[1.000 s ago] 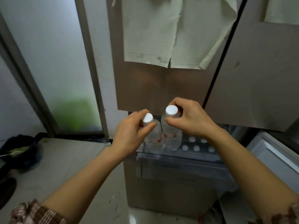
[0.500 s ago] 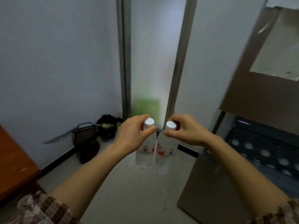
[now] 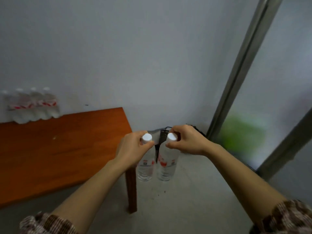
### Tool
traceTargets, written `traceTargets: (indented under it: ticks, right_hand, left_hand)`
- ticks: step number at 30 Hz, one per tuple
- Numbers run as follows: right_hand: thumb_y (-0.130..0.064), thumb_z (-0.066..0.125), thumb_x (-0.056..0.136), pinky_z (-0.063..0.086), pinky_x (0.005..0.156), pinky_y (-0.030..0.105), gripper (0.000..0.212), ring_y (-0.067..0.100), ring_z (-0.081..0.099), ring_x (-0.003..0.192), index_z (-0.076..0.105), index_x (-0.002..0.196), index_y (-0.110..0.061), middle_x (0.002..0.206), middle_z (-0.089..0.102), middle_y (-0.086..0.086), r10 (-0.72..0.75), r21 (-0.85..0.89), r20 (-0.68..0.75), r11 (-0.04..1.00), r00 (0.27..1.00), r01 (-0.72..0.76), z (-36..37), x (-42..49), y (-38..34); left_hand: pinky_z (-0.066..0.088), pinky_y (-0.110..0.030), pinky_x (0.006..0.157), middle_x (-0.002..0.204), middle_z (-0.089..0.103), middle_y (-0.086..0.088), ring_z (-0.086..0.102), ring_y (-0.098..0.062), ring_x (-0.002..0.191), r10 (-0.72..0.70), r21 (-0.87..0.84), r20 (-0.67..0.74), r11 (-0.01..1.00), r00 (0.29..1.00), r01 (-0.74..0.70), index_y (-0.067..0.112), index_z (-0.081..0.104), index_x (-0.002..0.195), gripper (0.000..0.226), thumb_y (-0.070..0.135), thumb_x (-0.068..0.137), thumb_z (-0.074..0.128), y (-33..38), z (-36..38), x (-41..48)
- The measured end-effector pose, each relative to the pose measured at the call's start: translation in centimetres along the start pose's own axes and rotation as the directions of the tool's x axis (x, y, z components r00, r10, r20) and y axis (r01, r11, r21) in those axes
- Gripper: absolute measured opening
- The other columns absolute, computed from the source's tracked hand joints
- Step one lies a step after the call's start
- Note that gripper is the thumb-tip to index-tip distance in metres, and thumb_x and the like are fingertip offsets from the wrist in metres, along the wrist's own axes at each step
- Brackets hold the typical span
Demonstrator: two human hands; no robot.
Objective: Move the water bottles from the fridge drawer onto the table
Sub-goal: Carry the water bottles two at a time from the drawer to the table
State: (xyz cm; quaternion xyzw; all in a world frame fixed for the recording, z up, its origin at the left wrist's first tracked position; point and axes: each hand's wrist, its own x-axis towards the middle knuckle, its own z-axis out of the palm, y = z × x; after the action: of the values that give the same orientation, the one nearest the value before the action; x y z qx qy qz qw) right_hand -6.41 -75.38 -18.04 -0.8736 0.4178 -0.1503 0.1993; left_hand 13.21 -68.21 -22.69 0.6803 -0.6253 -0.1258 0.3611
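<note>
Two bottles hang in the air in front of me, one in each of my hands. My left hand (image 3: 133, 147) pinches the left bottle (image 3: 145, 168) at the neck, with thumb and fingers curled just under its white cap (image 3: 146, 137). My right hand (image 3: 187, 141) holds the right bottle (image 3: 166, 166) in the same way, under its own white cap. My hands are apart, with a narrow gap between the two thumbs.

Both bottles are upright and clear, each with a red and white label (the print is too blurred to read). They are side by side and very near each other, but I cannot tell if they touch. They hang above the grey floor (image 3: 185, 200), just beside the near right corner of the orange-brown tabletop (image 3: 59, 149). The left bottle is in front of the table leg (image 3: 131, 191) in this view.

At the far left of the tabletop, against the pale wall (image 3: 135, 56), stands a row of bottles (image 3: 32, 105). I count four white caps there, all blurred.

Behind my hands a dark wire basket (image 3: 163, 134) is on the floor, mostly hidden. To the right a grey metal frame (image 3: 243, 65) runs up at a slant, with frosted glass (image 3: 278, 98) beside it and a green blur (image 3: 243, 134) behind the glass. My brown and white patterned sleeves (image 3: 47, 223) show at the bottom corners.
</note>
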Motion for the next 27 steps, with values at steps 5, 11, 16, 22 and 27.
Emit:
traceTargets:
  ticks: [5,11,16,22,27]
  right_hand:
    - [-0.033,0.072,0.079,0.05,0.063,0.032,0.017,0.011,0.059,0.072,0.06,0.084,-0.021,0.079,0.063,-0.007,-0.104,0.043,0.114,0.994,0.988,0.1,4.9,12.4,-3.2]
    - [-0.038,0.073,0.079,0.056,0.067,0.037,0.027,0.013,0.06,0.074,0.061,0.092,-0.017,0.086,0.064,-0.001,-0.183,0.013,0.188,0.983,0.965,0.184,9.4,25.5,-7.9]
    - [-0.036,0.072,0.081,0.053,0.063,0.037,0.025,0.02,0.061,0.073,0.06,0.085,-0.015,0.081,0.064,0.003,-0.18,0.077,0.103,0.982,0.978,0.172,12.7,34.7,-11.8]
    - [-0.038,0.073,0.08,0.05,0.06,0.029,0.026,0.015,0.06,0.077,0.061,0.092,-0.018,0.086,0.063,-0.001,-0.12,0.132,0.083,0.985,0.989,0.108,17.2,44.9,-16.1]
    - [-0.038,0.071,0.082,0.037,0.054,0.023,0.027,0.016,0.055,0.076,0.057,0.093,-0.018,0.084,0.057,-0.003,-0.063,0.094,0.087,0.994,0.994,0.054,20.8,52.6,-19.3]
  left_hand:
    - [0.054,-0.033,0.061,0.07,0.063,0.009,0.059,-0.007,0.068,-0.129,0.057,-0.021,0.99,0.991,0.13,0.026,0.061,0.077,0.016,0.04,0.084,0.066,-9.1,-4.7,5.7]
    - [0.048,-0.026,0.057,0.079,0.065,0.011,0.06,-0.006,0.075,-0.216,0.094,-0.142,0.969,0.966,0.231,0.027,0.063,0.084,0.014,0.041,0.085,0.065,-18.1,-10.8,12.0]
    - [0.04,-0.025,0.055,0.078,0.066,0.008,0.06,-0.014,0.073,-0.261,0.098,-0.256,0.951,0.931,0.293,0.026,0.062,0.083,0.015,0.041,0.084,0.064,-24.7,-14.8,17.0]
    - [0.041,-0.026,0.054,0.076,0.066,0.006,0.062,-0.015,0.072,-0.314,0.115,-0.234,0.931,0.92,0.347,0.026,0.061,0.08,0.017,0.042,0.083,0.062,-32.8,-19.1,24.1]
    - [0.043,-0.027,0.054,0.071,0.063,0.004,0.06,-0.017,0.069,-0.329,0.125,-0.156,0.928,0.931,0.35,0.023,0.058,0.077,0.018,0.039,0.084,0.057,-39.5,-22.3,29.7]
